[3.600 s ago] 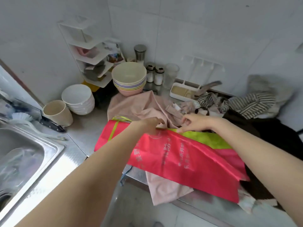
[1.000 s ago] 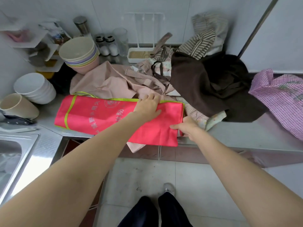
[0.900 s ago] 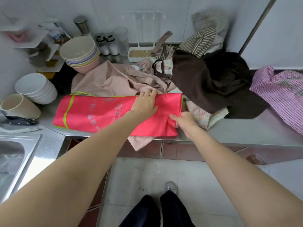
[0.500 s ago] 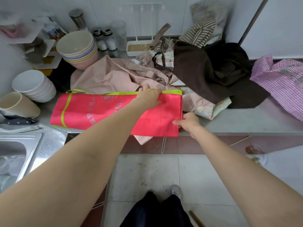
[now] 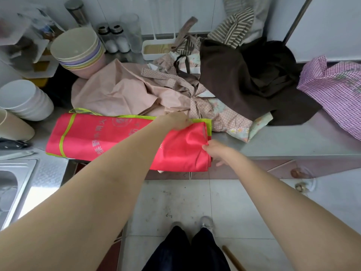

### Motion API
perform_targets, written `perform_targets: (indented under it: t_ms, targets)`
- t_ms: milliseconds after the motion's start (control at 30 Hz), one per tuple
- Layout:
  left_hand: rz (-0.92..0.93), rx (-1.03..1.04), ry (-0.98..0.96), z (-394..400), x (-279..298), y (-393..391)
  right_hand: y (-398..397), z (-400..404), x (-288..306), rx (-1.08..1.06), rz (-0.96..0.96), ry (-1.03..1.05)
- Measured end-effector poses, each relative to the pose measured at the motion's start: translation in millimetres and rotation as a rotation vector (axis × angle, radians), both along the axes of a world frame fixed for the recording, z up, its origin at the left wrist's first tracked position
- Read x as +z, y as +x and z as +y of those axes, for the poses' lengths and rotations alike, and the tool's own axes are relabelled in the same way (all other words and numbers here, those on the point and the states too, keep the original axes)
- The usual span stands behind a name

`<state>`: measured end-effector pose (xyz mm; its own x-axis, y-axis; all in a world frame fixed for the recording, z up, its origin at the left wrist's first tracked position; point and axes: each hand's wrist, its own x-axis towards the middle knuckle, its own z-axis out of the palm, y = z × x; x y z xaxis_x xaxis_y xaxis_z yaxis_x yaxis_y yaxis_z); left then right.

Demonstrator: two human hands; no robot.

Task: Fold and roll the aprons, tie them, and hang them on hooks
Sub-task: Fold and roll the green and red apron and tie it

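A red apron (image 5: 101, 137) with lime-green trim lies folded into a long band along the counter's front edge. My left hand (image 5: 175, 121) grips its upper right corner, lifting a wrinkled fold of red cloth. My right hand (image 5: 214, 150) pinches the right end of the band a little lower. Behind it lie a pale pink apron (image 5: 117, 89), a dotted floral apron (image 5: 220, 112), a dark brown apron (image 5: 244, 81) and a pink checked apron (image 5: 336, 90). A striped apron (image 5: 234, 30) hangs at the back wall.
Stacked pastel bowls (image 5: 78, 49) and white bowls (image 5: 21, 98) stand at the back left, with a beige cup (image 5: 13, 124). A steel sink (image 5: 11, 184) is at the left. Shakers (image 5: 115, 38) and a white tray (image 5: 156, 49) stand by the wall. Bare counter (image 5: 293, 139) lies right.
The apron was folded from a wide sheet into a narrow band. In the last half second both hands took hold of its right end and the cloth there bunched up and shifted slightly left.
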<state>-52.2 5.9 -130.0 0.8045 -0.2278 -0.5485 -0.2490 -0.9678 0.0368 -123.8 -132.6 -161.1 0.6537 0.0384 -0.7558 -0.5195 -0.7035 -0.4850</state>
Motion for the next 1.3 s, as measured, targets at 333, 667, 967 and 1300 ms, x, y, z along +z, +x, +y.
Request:
perform_targets:
  t_ms: [333,667,967,1300]
  targets:
    - [-0.133,0.093,-0.051,12,7,4,20,5,5,-0.088,-0.159,-0.145]
    - [-0.092,-0.006,-0.113,16,-2,5,23,17,15,-0.361,-0.238,0.122]
    - [0.01,0.262,-0.198,80,27,4,59,50,61,-0.175,-0.494,0.007]
    - [0.179,0.28,-0.133,162,18,5,104,102,87,-0.118,-0.664,0.039]
